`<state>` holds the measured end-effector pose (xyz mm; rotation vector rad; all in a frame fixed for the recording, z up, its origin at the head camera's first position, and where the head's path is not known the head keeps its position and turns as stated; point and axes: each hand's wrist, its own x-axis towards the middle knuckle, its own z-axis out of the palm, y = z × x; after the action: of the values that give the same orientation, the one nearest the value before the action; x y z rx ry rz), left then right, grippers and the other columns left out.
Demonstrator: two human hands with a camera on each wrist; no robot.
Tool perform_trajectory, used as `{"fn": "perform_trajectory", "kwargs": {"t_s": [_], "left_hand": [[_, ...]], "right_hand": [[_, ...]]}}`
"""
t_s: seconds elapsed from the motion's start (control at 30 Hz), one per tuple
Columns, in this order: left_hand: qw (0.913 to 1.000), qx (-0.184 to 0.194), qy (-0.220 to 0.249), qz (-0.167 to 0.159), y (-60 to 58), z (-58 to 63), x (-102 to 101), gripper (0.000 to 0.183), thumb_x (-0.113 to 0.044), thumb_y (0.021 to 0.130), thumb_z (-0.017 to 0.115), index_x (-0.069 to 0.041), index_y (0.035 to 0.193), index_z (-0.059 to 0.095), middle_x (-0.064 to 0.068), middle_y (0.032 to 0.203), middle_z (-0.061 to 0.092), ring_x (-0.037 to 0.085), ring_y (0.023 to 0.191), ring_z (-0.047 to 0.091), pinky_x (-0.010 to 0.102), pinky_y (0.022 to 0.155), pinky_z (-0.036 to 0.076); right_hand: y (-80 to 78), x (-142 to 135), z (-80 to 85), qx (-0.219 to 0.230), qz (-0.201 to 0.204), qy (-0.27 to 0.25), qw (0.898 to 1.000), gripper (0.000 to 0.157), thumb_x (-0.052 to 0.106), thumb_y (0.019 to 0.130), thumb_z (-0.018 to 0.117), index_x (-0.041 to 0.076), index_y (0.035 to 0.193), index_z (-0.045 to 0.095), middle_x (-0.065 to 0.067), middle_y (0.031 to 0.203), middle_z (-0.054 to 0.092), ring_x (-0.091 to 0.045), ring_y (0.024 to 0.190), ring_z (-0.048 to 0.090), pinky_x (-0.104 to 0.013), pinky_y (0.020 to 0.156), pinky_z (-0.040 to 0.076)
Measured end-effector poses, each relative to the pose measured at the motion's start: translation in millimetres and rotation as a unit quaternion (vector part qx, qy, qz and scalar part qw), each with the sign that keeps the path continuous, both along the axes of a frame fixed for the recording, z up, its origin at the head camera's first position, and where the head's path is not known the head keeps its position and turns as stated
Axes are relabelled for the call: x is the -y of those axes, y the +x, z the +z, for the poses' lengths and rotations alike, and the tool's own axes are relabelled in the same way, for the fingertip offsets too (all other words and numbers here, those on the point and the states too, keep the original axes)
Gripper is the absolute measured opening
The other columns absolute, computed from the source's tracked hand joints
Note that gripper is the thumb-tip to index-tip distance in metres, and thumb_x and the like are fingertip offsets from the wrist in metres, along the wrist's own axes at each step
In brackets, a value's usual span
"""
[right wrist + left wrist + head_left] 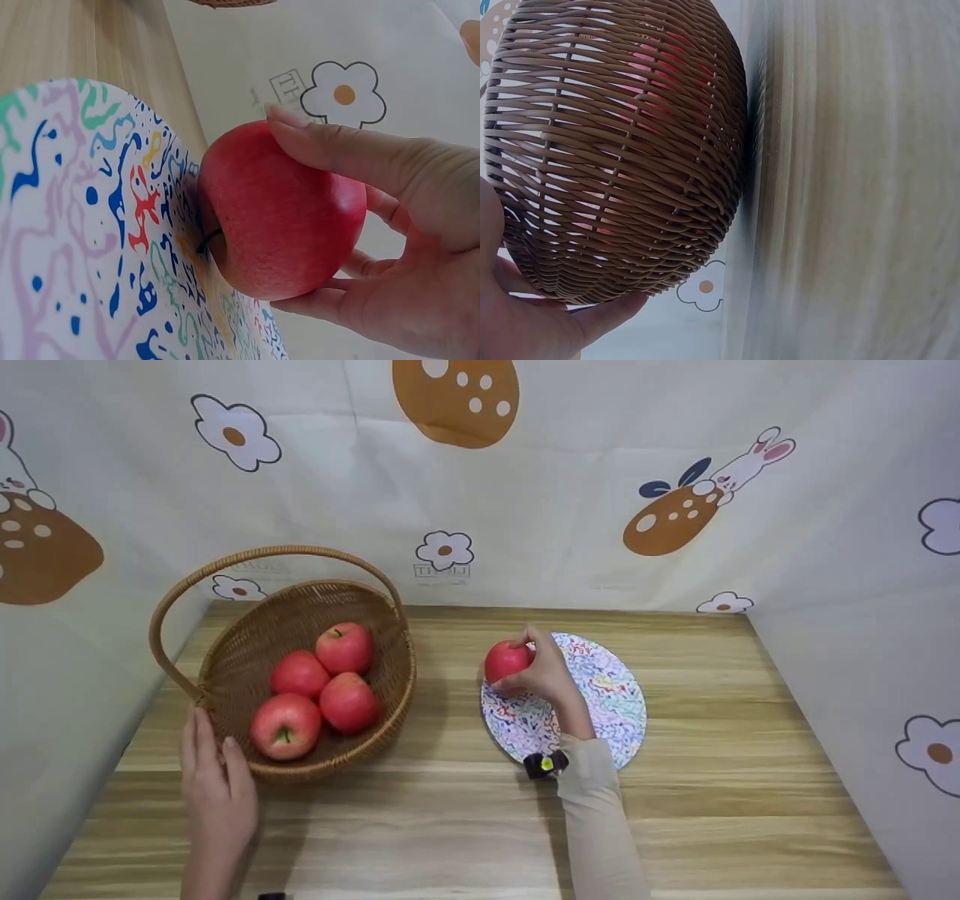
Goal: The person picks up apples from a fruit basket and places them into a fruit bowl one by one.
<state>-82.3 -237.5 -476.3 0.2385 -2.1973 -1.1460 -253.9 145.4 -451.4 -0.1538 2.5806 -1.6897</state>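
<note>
A red apple [505,661] is in my right hand [545,673], which pinches it between thumb and fingers over the left part of a round plate or board [611,697] with a multicoloured squiggle pattern. In the right wrist view the stem side of the apple [281,214] faces the patterned surface; whether they touch I cannot tell. My left hand [217,791] rests against the near left side of a brown wicker basket [409,682], fingers fairly straight and thumb by the rim. Several red apples lie in the basket, one apple [285,726] nearest that hand. The left wrist view shows the basket's woven wall [622,150].
The basket's tall arched handle [277,552] stands up at the left. All this sits on a wood-grain table [420,825]. Pale cloth walls [555,495] printed with flowers and rabbits close off the back and both sides.
</note>
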Motion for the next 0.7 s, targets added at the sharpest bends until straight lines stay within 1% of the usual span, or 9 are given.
{"fn": "perform_trajectory", "kwargs": {"t_s": [0.1,0.23,0.43,0.53,0.7], "left_hand": [[1.0,-0.004,-0.001,-0.002,0.3,0.1,-0.1,0.056,-0.01,0.11,0.041,0.013,0.16,0.028,0.034,0.167,0.026,0.047,0.156,0.022,0.052,0.13,0.016],[1.0,-0.006,0.0,-0.003,0.4,-0.1,0.3,0.056,-0.009,0.11,0.041,0.014,0.159,0.028,0.035,0.166,0.026,0.047,0.156,0.022,0.054,0.129,0.017],[1.0,-0.001,0.006,-0.007,0.3,-0.4,1.5,0.056,-0.008,0.11,0.041,0.014,0.16,0.027,0.036,0.166,0.025,0.047,0.156,0.021,0.054,0.129,0.015],[0.9999,0.001,0.01,-0.008,0.1,-0.8,2.1,0.056,-0.007,0.11,0.04,0.013,0.161,0.026,0.036,0.166,0.025,0.047,0.156,0.021,0.052,0.13,0.014],[0.9999,0.006,0.008,-0.007,-0.5,-0.7,2.4,0.056,-0.008,0.11,0.039,0.012,0.161,0.026,0.035,0.167,0.024,0.047,0.156,0.021,0.052,0.13,0.014]], "right_hand": [[0.8,-1.3,0.9,0.003,0.008,-0.007,1.0,0.058,-0.01,0.063,0.095,0.004,0.101,0.054,-0.023,0.137,0.052,-0.044,0.13,0.054,-0.056,0.101,0.056],[1.6,-2.9,1.6,0.012,0.012,-0.012,1.0,0.054,-0.006,0.067,0.095,0.004,0.102,0.056,-0.023,0.138,0.052,-0.043,0.129,0.056,-0.054,0.102,0.056],[1.7,-6.0,2.3,0.012,0.021,-0.024,0.999,0.048,-0.002,0.073,0.093,0.004,0.105,0.058,-0.019,0.125,0.06,-0.038,0.123,0.06,-0.051,0.101,0.056],[1.5,-7.1,3.4,0.015,0.031,-0.026,0.999,0.05,-0.001,0.074,0.093,0.002,0.11,0.059,-0.02,0.124,0.06,-0.04,0.121,0.062,-0.051,0.101,0.056],[0.7,-9.1,4.9,0.029,0.037,-0.018,0.999,0.056,0.003,0.076,0.092,0.002,0.122,0.059,-0.024,0.132,0.058,-0.043,0.124,0.061,-0.053,0.1,0.057]]}}
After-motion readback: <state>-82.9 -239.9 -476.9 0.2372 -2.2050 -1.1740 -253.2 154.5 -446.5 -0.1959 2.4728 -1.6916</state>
